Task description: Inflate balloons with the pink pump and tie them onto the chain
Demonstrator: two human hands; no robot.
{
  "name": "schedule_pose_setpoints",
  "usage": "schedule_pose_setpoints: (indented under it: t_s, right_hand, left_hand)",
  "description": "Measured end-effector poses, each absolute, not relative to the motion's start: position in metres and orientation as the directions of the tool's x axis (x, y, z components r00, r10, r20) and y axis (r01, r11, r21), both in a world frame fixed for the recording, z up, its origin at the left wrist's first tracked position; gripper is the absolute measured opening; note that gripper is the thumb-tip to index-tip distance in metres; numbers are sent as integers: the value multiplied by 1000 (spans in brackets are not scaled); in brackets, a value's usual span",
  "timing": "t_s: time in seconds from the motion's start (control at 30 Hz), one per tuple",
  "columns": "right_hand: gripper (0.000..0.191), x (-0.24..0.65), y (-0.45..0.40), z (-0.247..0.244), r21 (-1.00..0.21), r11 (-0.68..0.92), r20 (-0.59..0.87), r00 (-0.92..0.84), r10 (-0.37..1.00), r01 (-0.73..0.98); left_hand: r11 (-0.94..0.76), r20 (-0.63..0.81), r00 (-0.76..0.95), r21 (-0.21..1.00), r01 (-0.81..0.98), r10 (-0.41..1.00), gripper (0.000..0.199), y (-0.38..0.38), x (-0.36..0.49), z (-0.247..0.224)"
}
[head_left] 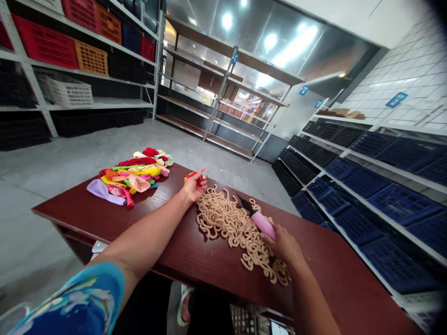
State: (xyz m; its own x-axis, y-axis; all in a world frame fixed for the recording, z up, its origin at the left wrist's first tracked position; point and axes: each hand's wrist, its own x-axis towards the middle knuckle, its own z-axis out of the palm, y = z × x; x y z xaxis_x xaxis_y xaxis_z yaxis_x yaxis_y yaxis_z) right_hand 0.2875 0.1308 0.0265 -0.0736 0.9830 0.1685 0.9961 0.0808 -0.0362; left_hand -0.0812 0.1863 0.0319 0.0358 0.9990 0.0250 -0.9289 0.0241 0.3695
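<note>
Beyond the near edge of the table, my left hand (196, 186) is closed, palm up with one finger out, around a small red item with yellow marks (190, 176); its kind is unclear. Right under that hand begins a heap of tan, curled, ring-like pieces (226, 214). My right hand (283, 244) grips a pink-handled tool with a black pointed end (263, 224), tilted over the heap's right side. Its black tip points up and left, away from me. Left of my left hand lies a pile of limp, colourful balloons (134, 177).
The dark red-brown table (174, 242) carries both piles. White shelves with red, orange and white crates (70, 90) stand left. A bare-shelved metal rack (216, 102) is at the back. Dark blue crates (387, 200) fill shelves close on the right. A phone-like screen (278, 328) shows below the table edge.
</note>
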Motion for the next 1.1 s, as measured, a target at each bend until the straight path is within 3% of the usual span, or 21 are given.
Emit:
schedule_pose_setpoints:
  t_s: [0.1, 0.2, 0.33, 0.43, 0.77, 1.1]
  right_hand:
    - [45, 289, 128, 26, -68, 105, 170, -92, 981, 992]
    - [44, 274, 127, 40, -90, 156, 282, -125, 951, 984]
    - [50, 230, 131, 60, -121, 447, 329, -389, 861, 886]
    - [47, 192, 144, 67, -87, 564, 349, -505, 789, 821]
    - [44, 161, 183, 47, -73, 589, 395, -519, 758, 805]
    - [45, 162, 177, 39, -19, 580, 363, -535, 763, 814]
  left_hand:
    - [7, 17, 14, 353, -936, 1000, 16, 188, -86, 30]
    - [-15, -16, -22, 338, -941, 1000, 18, 191, -92, 29]
    - [-83, -93, -119, 319, -944, 989, 19, 196, -100, 28]
    - [-175, -131, -225, 316, -933, 966, 20, 200, -108, 27]
    - [-301, -183, -354, 262, -917, 917, 19, 208, -127, 22]
    - [-329, -153, -402, 355, -875, 903, 21, 208, -119, 20]
